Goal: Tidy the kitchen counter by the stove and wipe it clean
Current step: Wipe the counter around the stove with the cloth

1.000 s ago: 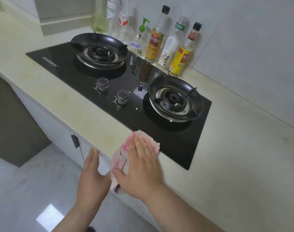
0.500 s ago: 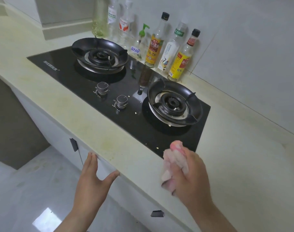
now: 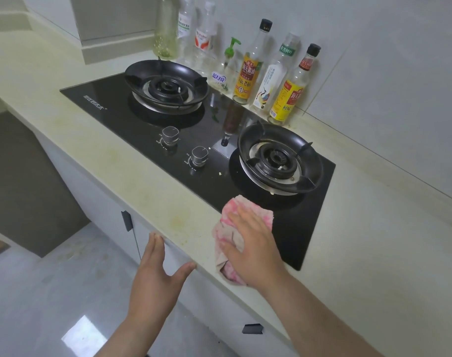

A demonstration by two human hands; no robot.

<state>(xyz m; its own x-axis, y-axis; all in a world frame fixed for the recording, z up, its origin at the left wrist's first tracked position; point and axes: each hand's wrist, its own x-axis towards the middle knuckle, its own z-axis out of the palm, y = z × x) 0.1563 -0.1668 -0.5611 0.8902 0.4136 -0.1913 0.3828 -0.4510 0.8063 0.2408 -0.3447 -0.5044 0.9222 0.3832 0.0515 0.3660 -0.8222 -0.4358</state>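
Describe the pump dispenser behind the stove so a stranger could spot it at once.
Find the black glass stove; a row of bottles lines the wall behind it. Fourth from the left stands the pump dispenser, shorter than the rest. It alone has a green pump top.

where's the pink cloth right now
In the head view, lower centre: the pink cloth lies flat under the right hand, straddling the stove top front edge and the counter, just before the right burner.
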